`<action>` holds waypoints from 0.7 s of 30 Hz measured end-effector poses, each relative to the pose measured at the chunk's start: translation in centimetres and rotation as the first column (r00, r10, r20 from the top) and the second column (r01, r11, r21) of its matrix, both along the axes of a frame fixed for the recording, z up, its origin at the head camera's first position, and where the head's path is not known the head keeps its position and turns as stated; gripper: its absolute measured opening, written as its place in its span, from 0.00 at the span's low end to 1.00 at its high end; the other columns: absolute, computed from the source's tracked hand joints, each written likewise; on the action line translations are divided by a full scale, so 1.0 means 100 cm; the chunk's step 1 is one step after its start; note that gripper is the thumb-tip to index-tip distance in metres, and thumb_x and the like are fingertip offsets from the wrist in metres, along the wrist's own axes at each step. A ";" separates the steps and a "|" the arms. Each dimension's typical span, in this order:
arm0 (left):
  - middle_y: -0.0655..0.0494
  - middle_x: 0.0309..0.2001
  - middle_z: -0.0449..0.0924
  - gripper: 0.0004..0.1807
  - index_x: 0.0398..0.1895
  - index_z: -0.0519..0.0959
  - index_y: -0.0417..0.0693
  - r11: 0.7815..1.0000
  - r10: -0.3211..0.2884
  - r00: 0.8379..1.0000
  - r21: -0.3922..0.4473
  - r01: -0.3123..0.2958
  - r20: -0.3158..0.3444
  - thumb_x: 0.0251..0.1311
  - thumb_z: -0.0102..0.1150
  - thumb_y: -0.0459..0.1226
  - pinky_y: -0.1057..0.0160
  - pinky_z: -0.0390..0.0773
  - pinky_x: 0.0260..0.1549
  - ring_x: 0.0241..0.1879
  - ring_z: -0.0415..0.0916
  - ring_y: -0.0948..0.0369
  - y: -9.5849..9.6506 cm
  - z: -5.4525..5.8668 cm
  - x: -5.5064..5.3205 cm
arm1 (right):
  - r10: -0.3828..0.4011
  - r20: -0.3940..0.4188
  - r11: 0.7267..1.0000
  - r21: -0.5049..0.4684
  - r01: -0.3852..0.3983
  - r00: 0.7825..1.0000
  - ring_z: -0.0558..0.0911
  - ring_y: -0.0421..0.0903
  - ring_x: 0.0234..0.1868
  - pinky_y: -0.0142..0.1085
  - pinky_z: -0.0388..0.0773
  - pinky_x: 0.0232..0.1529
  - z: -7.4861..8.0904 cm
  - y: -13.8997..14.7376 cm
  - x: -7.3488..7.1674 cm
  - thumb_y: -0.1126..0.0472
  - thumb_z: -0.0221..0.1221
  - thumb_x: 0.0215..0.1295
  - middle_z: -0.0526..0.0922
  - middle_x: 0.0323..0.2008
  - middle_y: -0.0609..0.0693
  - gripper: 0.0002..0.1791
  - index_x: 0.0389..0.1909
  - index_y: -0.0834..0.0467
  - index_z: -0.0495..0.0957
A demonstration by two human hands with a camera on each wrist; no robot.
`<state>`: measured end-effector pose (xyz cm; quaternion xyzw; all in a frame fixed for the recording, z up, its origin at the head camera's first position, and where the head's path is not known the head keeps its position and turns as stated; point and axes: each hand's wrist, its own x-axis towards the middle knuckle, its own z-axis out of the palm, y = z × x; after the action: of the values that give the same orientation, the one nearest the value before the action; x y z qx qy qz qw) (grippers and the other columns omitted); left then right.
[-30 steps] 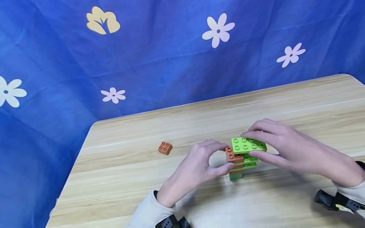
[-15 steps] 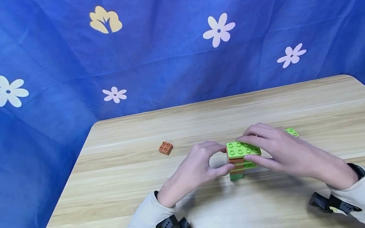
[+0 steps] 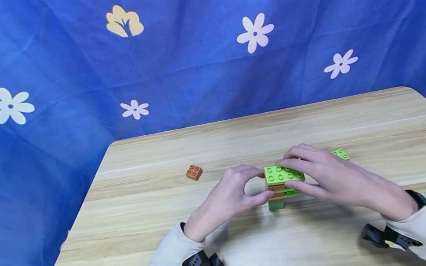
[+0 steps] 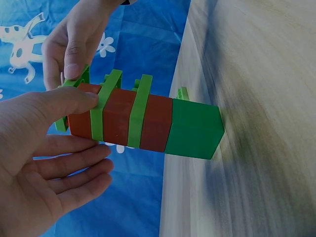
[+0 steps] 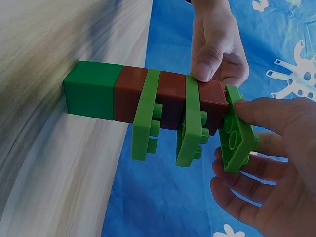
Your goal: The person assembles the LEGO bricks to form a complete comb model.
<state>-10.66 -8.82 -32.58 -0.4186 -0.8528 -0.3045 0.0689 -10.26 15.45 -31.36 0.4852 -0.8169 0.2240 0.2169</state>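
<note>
The stack (image 5: 171, 94) stands upright on the counter (image 3: 150, 238), between the two hands. From the base up it comprises a dark green block (image 5: 94, 91), then three brown bricks (image 5: 130, 94) with two lime plates (image 5: 143, 123) set between them. Both plates project past the bricks toward the person's right. A top plate (image 3: 276, 175), also lime, lies over the uppermost brick; whether it is fully seated cannot be told.

Left hand (image 3: 228, 193): the grip is narrow, thumb and forefinger pinching the stack about the uppermost brick; the other fingers are extended.

Right hand (image 3: 332, 178): the grip is narrow, thumb and fingers holding the top plate near its projecting end.

Loose items: a small brown brick (image 3: 194, 172) with four studs lies well apart, to the left of the stack. A small lime piece (image 3: 341, 154) lies beyond the right hand, partly hidden by it. A blue cloth (image 3: 188, 65) printed with flowers hangs behind the counter.
</note>
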 end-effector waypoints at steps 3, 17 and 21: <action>0.52 0.41 0.85 0.16 0.45 0.82 0.41 1.000 0.000 1.000 -0.003 0.000 -0.001 0.56 0.68 0.40 0.69 0.78 0.48 0.44 0.81 0.57 0.000 0.000 0.000 | 0.008 -0.007 1.000 0.001 -0.008 1.000 0.77 0.41 0.42 0.36 0.80 0.39 0.000 0.000 0.000 0.48 0.52 0.72 0.78 0.44 0.47 0.22 0.51 0.62 0.79; 0.52 0.41 0.85 0.14 0.44 0.82 0.41 1.000 -0.018 1.000 0.009 0.018 0.004 0.56 0.68 0.39 0.70 0.78 0.47 0.43 0.82 0.57 -0.002 0.002 -0.004 | 0.007 0.036 0.999 0.044 -0.009 0.999 0.77 0.41 0.43 0.37 0.80 0.41 0.007 -0.004 -0.003 0.51 0.56 0.70 0.78 0.44 0.47 0.20 0.51 0.62 0.79; 0.52 0.41 0.85 0.14 0.44 0.82 0.41 0.999 -0.030 0.999 0.014 0.030 0.015 0.56 0.68 0.38 0.71 0.78 0.47 0.43 0.82 0.56 -0.002 0.003 -0.005 | 0.009 0.047 0.998 0.060 -0.012 0.999 0.77 0.40 0.42 0.35 0.80 0.39 0.010 -0.006 -0.005 0.51 0.57 0.69 0.78 0.42 0.48 0.19 0.50 0.62 0.79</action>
<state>-11.17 -9.04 -32.29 -0.4284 -0.8449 -0.3145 0.0608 -10.74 14.88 -30.33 0.4906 -0.8256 0.2115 0.1816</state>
